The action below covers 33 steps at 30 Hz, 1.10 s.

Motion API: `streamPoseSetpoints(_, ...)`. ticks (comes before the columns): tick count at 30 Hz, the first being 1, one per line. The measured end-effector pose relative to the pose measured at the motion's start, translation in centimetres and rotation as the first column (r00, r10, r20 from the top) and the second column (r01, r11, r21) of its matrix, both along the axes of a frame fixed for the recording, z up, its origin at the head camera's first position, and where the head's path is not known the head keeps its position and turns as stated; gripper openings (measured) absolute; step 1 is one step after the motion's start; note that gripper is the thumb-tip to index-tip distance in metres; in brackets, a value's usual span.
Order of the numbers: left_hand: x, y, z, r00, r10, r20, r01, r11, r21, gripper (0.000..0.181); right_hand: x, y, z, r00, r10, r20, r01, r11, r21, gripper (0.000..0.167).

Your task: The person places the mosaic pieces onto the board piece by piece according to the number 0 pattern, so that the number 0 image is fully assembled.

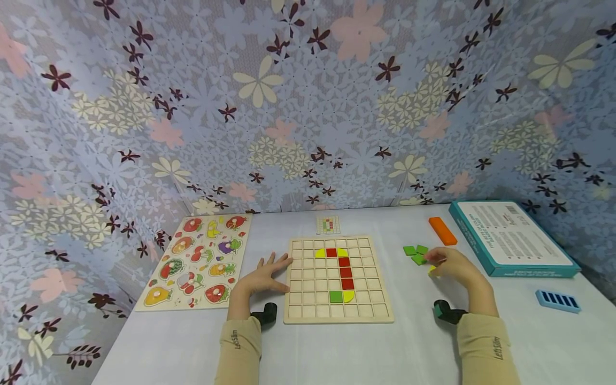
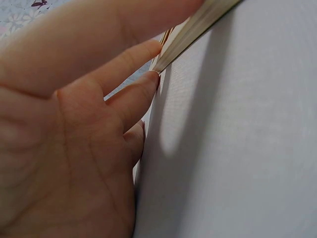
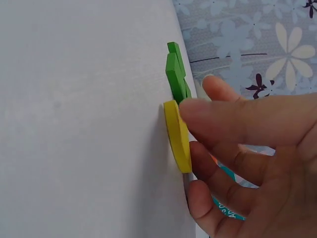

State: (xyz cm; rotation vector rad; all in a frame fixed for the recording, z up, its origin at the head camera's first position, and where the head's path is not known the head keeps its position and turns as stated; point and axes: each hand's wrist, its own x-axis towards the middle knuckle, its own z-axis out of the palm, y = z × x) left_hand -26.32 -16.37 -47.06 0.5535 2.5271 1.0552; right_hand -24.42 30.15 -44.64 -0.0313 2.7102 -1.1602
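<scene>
Fingers spread, my left hand (image 1: pixel 262 278) rests at the left edge of a wooden grid board (image 1: pixel 337 316), fingertips (image 2: pixel 148 82) touching its side. On the board, several red squares (image 1: pixel 346 272), yellow rounded pieces (image 1: pixel 348 295) and a green square (image 1: pixel 336 297) form a hooked line. To the right, my right hand (image 1: pixel 454 266) is over a yellow rounded piece (image 3: pixel 178 139) on the tabletop. The thumb and loosely bent fingers lie close against this piece; a gap shows between thumb and index finger. Loose green squares (image 1: pixel 417 259) are just beyond.
A small pattern card (image 1: pixel 328 225) lies behind the board. At left is a fruit puzzle board (image 1: pixel 243 240). An orange block (image 1: pixel 443 231), a teal-edged box (image 1: pixel 515 238) and a blue slotted block (image 1: pixel 558 301) are at right. A floral curtain (image 1: pixel 308 107) hangs behind the white table.
</scene>
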Motion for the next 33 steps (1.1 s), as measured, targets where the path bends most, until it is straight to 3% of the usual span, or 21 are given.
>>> streamPoseSetpoints(17, 0.1, 0.0, 0.1, 1.000, 0.000, 0.009, 0.000, 1.000, 0.016, 0.085, -0.2, -0.2, 0.1, 0.998, -0.032, 0.057, 0.029, 0.998, 0.047, 0.037)
streamPoseSetpoints(33, 0.1, 0.0, 0.3, 1.000, -0.002, 0.017, 0.001, 1.000, 0.031, 0.085, -0.3, -1.6, 0.8, 1.000, -0.008, 0.019, 0.007, 0.998, 0.070, 0.032)
